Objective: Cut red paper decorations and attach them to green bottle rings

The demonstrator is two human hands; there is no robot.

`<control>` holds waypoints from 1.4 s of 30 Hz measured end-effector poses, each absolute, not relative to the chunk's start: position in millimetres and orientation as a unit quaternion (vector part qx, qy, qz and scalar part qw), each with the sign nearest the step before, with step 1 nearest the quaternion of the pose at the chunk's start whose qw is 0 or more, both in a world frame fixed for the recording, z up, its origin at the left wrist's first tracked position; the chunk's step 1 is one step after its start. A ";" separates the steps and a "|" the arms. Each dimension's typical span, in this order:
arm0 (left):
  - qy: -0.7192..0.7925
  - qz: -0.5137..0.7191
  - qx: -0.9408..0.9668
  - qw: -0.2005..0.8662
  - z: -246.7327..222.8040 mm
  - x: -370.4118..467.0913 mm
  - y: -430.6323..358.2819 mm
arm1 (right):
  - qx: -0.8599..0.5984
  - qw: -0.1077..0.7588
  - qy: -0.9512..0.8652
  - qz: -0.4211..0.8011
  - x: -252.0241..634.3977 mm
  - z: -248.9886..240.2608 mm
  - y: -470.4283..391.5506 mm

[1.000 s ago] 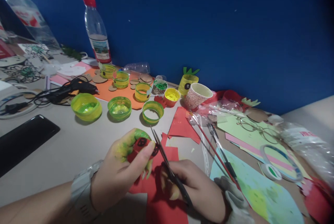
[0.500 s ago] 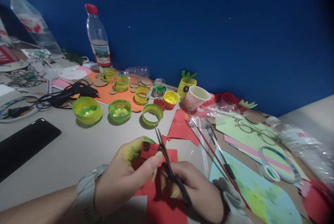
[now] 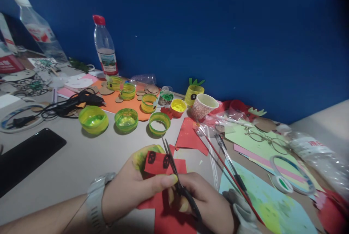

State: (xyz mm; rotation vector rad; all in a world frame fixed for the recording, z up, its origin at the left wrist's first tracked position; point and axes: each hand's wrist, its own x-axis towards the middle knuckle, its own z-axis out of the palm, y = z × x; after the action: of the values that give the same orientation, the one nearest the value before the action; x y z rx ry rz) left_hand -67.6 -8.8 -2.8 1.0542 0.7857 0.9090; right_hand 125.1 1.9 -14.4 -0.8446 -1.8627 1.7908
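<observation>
Pinched in my left hand [image 3: 136, 186] is a small piece of red paper [image 3: 157, 162] with two dark drawn ovals on it. My right hand [image 3: 201, 197] grips black-handled scissors [image 3: 177, 176], whose blades point up and away along the right edge of that piece, slightly apart at the tips. Yellow-green paint stains my left hand. Below both hands lies a larger sheet of red paper [image 3: 174, 219], partly covered by them. Just beyond the blades stands a green-and-yellow painted ring [image 3: 159, 132].
Two painted bowls [image 3: 93, 125] stand left of the ring, near a glue gun [image 3: 81, 99] and a phone [image 3: 32, 157]. Behind are a paper cup [image 3: 203, 106], a paint cup [image 3: 178, 112] and a bottle [image 3: 107, 59]. A brush [image 3: 218, 154], pen [image 3: 227, 154] and glasses [image 3: 267, 139] lie right.
My left thumb has shifted downward and the red piece has turned, so both drawn ovals now show. The scissors stay close beside it. The view has tilted slightly.
</observation>
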 end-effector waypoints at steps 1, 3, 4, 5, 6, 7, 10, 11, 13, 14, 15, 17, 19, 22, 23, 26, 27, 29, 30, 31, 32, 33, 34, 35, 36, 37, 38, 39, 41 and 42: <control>0.366 0.414 0.463 0.693 -2.4 -67.0 -8.7 | -0.301 0.208 -0.669 0.647 124.8 -13.7 1.9; 0.391 0.422 0.470 0.670 -1.8 -65.6 -8.9 | -0.305 0.202 -0.668 0.648 123.8 -12.1 1.9; 0.403 0.423 0.487 0.649 -1.8 -64.9 -9.1 | -0.310 0.200 -0.668 0.646 123.1 -11.4 2.0; 0.417 0.424 0.509 0.622 -2.1 -64.4 -9.4 | -0.317 0.197 -0.667 0.645 122.4 -10.8 2.0; 0.430 0.426 0.532 0.593 -2.7 -64.1 -9.8 | -0.324 0.193 -0.667 0.643 121.7 -10.3 2.0; 0.438 0.427 0.551 0.568 -3.8 -63.9 -10.3 | -0.327 0.190 -0.667 0.642 121.1 -9.9 2.0; 0.449 0.430 0.575 0.532 -7.5 -65.0 -12.0 | -0.323 0.183 -0.670 0.643 120.3 -8.7 2.1; 0.448 0.431 0.580 0.526 -8.4 -65.6 -12.7 | -0.321 0.181 -0.675 0.639 120.5 -8.3 2.3; 0.445 0.434 0.588 0.517 -9.2 -67.0 -13.9 | -0.316 0.174 -0.690 0.628 121.9 -7.5 3.3; 0.444 0.435 0.594 0.511 -9.0 -67.6 -14.5 | -0.308 0.167 -0.697 0.625 123.0 -7.4 4.0; 0.440 0.433 0.603 0.505 -8.5 -68.1 -14.9 | -0.299 0.160 -0.702 0.626 124.2 -7.5 4.8; 0.430 0.421 0.625 0.498 -7.6 -68.5 -15.3 | -0.275 0.148 -0.707 0.635 127.1 -8.5 6.5; 0.422 0.413 0.638 0.494 -7.1 -68.6 -15.1 | -0.254 0.134 -0.710 0.643 129.6 -10.5 7.7; 0.411 0.416 0.638 0.501 -7.5 -68.7 -14.1 | -0.243 0.123 -0.728 0.629 132.0 -13.3 8.0; 0.411 0.417 0.637 0.501 -7.5 -68.9 -13.9 | -0.244 0.121 -0.734 0.621 132.4 -13.8 7.8; 0.422 0.397 0.649 0.494 -6.2 -70.1 -13.8 | -0.256 0.108 -0.744 0.608 132.8 -14.1 7.1; 0.424 0.387 0.656 0.490 -5.4 -70.4 -13.9 | -0.258 0.106 -0.744 0.607 132.9 -13.9 7.0; 0.420 0.377 0.669 0.483 -3.7 -71.0 -13.9 | -0.258 0.108 -0.740 0.611 133.4 -13.8 7.1; 0.424 0.375 0.669 0.482 -3.1 -71.0 -13.7 | -0.255 0.108 -0.739 0.614 133.6 -13.9 7.3; 0.425 0.374 0.670 0.480 -2.6 -71.0 -13.4 | -0.253 0.108 -0.738 0.616 133.9 -14.0 7.6; 0.428 0.373 0.671 0.477 -2.4 -70.9 -13.0 | -0.254 0.106 -0.738 0.616 134.1 -14.2 7.8; 0.430 0.371 0.672 0.475 -2.4 -70.8 -12.7 | -0.256 0.104 -0.738 0.616 134.1 -14.3 8.0; 0.431 0.371 0.673 0.474 -2.6 -70.6 -12.4 | -0.260 0.104 -0.738 0.614 134.0 -14.4 8.1; 0.431 0.372 0.673 0.473 -2.9 -70.4 -12.3 | -0.263 0.106 -0.738 0.612 133.8 -14.3 8.0; 0.431 0.374 0.672 0.472 -3.2 -70.3 -12.3 | -0.268 0.109 -0.736 0.612 133.4 -14.1 7.9; 0.432 0.376 0.672 0.470 -3.5 -70.1 -12.5 | -0.273 0.112 -0.732 0.614 132.9 -13.8 7.7; 0.435 0.378 0.671 0.467 -3.7 -70.0 -12.7 | -0.276 0.114 -0.728 0.617 132.5 -13.5 7.3; 0.437 0.380 0.671 0.463 -3.6 -69.9 -12.8 | -0.279 0.114 -0.723 0.621 132.1 -13.3 6.9; 0.439 0.380 0.674 0.457 -2.7 -69.8 -12.2 | -0.281 0.113 -0.714 0.631 131.7 -13.0 6.0; 0.438 0.378 0.675 0.457 -2.0 -69.8 -11.6 | -0.282 0.113 -0.711 0.634 131.7 -12.9 5.7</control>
State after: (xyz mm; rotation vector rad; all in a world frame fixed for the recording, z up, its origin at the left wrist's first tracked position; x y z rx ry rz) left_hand -69.8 -11.6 -2.0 1.6650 1.0804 0.9330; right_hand 131.7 5.7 -12.9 -0.8267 -2.0867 1.8595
